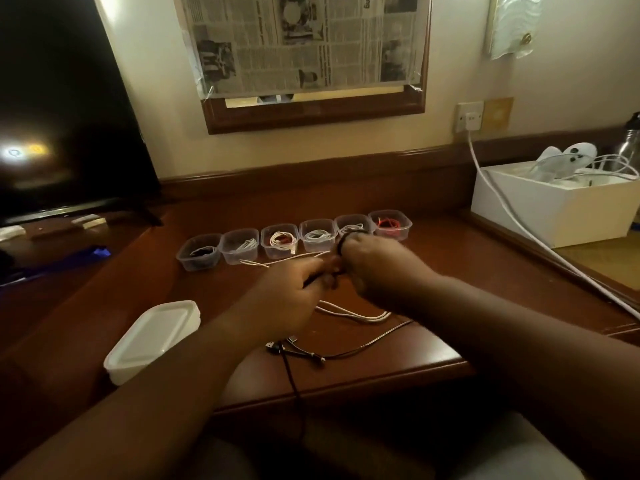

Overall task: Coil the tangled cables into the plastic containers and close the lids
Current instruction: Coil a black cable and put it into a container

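Legible writing: newspaper (304, 39) taped over the wall frame carries print too small and blurred to read; no brand marks legible anywhere.
Left hand (294, 292): raised above the tabletop (433, 271), forearm entering from lower left, fingers curled and pinching a dark cable (367, 344) at the point where both hands meet.
Right hand (370, 265): forearm entering from lower right, fingers curled inward; a loop of the dark cable passes round the far edge of the hand. Exact finger placement cannot be told through blur.
Dark cable, remainder: trails under the hands across the tabletop; connector ends lie near the front edge, one strand hanging over it.
White cable (353, 315): loose on the tabletop beneath the hands.
Plastic containers (294, 237): six in a row beyond the hands, all unlidded, each holding a coiled cable; rightmost holds a red one.
Lids (156, 334): white stack at the left, well apart from the row.
White box (554, 213): right side, holding white items.
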Demonstrator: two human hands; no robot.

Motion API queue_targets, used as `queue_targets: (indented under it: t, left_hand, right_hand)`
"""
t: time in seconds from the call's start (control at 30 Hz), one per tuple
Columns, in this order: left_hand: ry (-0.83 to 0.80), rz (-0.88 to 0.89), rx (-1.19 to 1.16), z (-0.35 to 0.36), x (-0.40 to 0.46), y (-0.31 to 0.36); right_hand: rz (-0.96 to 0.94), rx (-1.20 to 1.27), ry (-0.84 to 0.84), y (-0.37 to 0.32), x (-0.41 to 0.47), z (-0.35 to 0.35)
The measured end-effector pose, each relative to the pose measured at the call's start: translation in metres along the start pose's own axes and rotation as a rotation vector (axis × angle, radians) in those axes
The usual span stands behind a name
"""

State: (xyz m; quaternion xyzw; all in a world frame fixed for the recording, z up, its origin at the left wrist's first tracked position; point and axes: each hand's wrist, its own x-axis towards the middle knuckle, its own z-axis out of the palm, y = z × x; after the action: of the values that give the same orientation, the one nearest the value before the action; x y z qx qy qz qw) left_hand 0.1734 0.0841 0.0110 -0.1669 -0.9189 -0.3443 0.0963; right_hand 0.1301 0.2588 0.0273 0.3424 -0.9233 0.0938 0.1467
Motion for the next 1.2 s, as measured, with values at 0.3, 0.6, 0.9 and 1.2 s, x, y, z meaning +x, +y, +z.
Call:
queue_targets:
  t: [0.3, 0.6, 0.9, 1.2]
  left_hand:
    - [0.266, -0.064, -0.452, 0.009, 0.013, -0.009]
    - [0.027, -0.206, -0.6, 0.065, -0.006, -0.009]
    - [0.288, 0.257, -0.226, 0.018, 0.004, -0.031]
    - [0.219, -0.231, -0.913, 0.055, 0.002, -0.008]
  right_hand:
    - [0.453, 1.84, -0.559, -0.016, -0.006, 0.002]
    - [0.243, 1.02, 0.424, 0.011, 0.001, -0.008]
    - [0.265, 0.996, -0.146, -0.011, -0.02, 0.023]
    - [0.18, 2.402, -0.087, -0.019, 0.0, -0.004]
